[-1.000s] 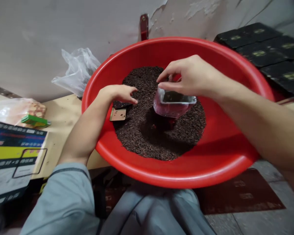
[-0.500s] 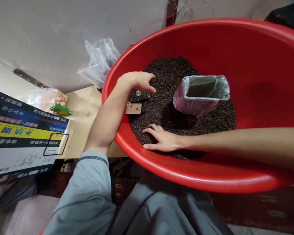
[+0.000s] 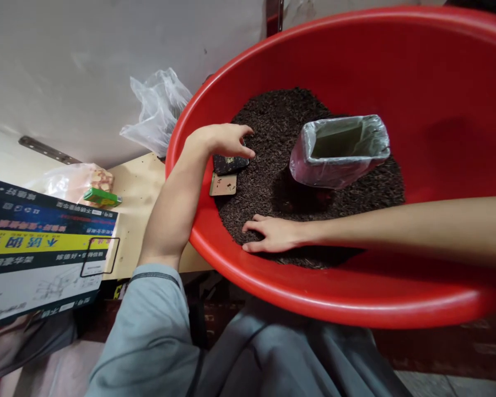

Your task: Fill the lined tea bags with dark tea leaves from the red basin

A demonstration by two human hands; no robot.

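Note:
A large red tub [image 3: 446, 105] holds a bed of loose dark leaves [image 3: 275, 116] that look like dried tea. My left hand [image 3: 230, 140] reaches over the tub's left rim, thumb and fingers apart, holding nothing. Just below it lie a small black box [image 3: 230, 164] with gold marks and a tan card-like piece [image 3: 223, 185] with bits of leaf on it. My right hand [image 3: 279, 234] rests low on the leaves by the near wall, its bent fingers apart and their tips touching the leaves. Upright on the leaves stands an open, pinkish plastic-lined bag [image 3: 334, 165].
Left of the tub, a wooden board [image 3: 134, 187] carries a green box [image 3: 102, 197] and a clear bag [image 3: 68, 182]. Another translucent bag [image 3: 155, 110] stands against the wall. A printed carton [image 3: 41, 248] is at the far left.
The view has shifted slightly, so the tub sits a little differently in the picture. My right hand's fingers have bent more on the leaves. My left hand keeps its pose above the black box.

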